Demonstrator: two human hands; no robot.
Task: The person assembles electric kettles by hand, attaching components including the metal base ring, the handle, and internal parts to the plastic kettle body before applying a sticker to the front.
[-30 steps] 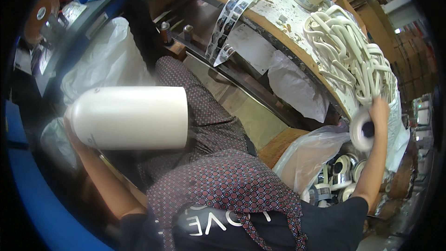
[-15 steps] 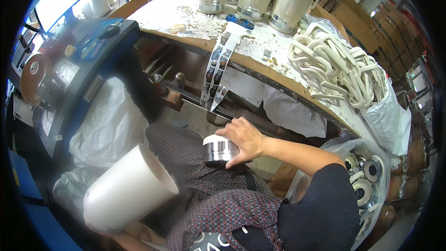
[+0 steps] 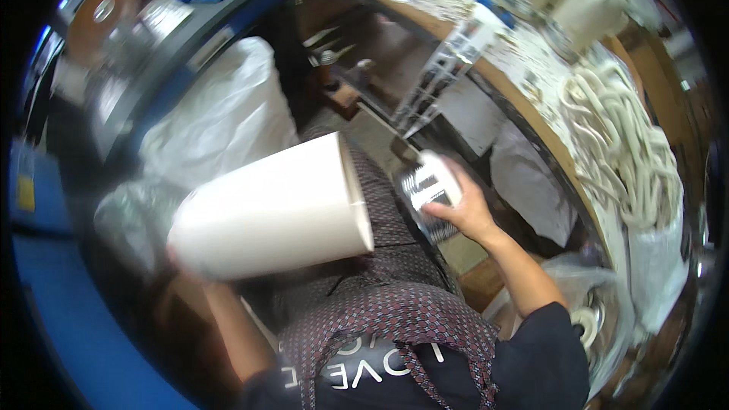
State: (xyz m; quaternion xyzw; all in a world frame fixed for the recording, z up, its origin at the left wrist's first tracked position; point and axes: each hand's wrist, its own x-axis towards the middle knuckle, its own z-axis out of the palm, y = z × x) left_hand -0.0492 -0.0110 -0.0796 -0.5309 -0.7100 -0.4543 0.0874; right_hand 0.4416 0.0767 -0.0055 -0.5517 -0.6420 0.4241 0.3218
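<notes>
A large white cylindrical jug shell [image 3: 266, 212] lies tilted nearly sideways above my lap, its open mouth facing right. My left hand [image 3: 181, 257] grips its far left end from below; most of the fingers are hidden behind the shell. To the right of the mouth, and apart from it, my right hand [image 3: 472, 205] is closed around a short round white-and-chrome collar [image 3: 431, 191]. Motion blurs the collar, but its shiny band and white rim show between thumb and fingers.
A worn workbench [image 3: 535, 118] runs along the right, carrying cream jugs [image 3: 585, 11] and a heap of white handles [image 3: 615, 144]. A strip of labels [image 3: 440, 76] hangs over its edge. White plastic bags [image 3: 228, 114] sit left, beneath a blue machine [image 3: 220, 26]. A bag of round parts [image 3: 588, 323] stands lower right.
The white shell has risen and swung right, turning more sideways. My right hand has moved right and slightly up with the collar, tilting it. The whole view has also shifted.
</notes>
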